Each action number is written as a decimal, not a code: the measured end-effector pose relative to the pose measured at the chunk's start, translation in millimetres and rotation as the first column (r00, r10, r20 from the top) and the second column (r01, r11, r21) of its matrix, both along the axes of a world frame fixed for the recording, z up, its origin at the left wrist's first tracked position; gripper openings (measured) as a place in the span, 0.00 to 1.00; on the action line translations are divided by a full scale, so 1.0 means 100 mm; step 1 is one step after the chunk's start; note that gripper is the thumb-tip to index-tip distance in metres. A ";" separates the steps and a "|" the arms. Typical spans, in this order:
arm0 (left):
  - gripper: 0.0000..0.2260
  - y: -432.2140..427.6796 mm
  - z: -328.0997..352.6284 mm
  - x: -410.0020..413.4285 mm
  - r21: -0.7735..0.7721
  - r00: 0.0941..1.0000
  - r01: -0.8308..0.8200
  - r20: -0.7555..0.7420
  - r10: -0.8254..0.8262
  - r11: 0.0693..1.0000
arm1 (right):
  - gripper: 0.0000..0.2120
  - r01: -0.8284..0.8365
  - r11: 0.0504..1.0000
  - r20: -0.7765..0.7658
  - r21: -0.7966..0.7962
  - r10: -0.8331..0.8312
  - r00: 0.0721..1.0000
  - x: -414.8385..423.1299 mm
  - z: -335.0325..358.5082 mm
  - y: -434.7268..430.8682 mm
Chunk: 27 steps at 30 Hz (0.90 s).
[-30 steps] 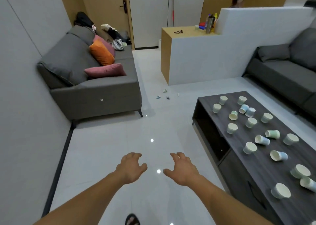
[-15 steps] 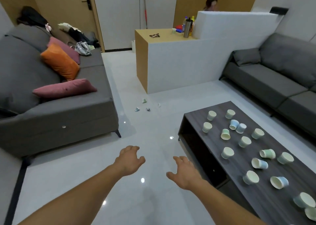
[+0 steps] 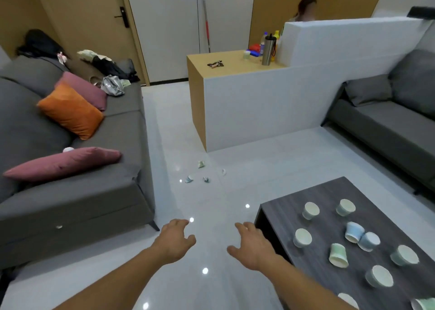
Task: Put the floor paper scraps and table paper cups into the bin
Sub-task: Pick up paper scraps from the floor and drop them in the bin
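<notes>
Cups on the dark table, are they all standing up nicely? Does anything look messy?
Not all. A green cup and a blue cup lie tipped on their sides on the table, with others scattered loosely around them. Small paper scraps also litter the floor near the grey sofa.

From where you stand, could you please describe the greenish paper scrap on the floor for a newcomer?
Find the wooden counter in mid-room; four paper scraps lie on the floor by its near corner. The greenish scrap sits closest to that corner, while the other three look bluish or white.
</notes>
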State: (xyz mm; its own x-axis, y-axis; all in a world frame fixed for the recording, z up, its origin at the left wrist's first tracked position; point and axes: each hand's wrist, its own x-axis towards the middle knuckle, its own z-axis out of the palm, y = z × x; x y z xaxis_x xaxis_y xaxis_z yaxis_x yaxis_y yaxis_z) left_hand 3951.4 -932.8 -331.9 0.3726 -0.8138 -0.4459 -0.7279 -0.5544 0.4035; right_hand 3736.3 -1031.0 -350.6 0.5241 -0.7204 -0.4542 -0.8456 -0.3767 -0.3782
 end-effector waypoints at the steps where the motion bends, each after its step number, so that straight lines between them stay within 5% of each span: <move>1: 0.27 -0.18 -0.01 0.05 -0.003 1.000 -0.019 -0.004 0.019 1.000 | 0.38 -0.011 1.000 0.008 -0.009 0.011 1.000 0.06 0.02 -0.22; 27: 0.28 -4.94 -0.33 2.31 0.026 0.986 -0.116 -0.118 0.118 0.993 | 0.38 -0.088 0.996 -0.079 0.036 0.090 0.993 2.59 -0.36 -4.95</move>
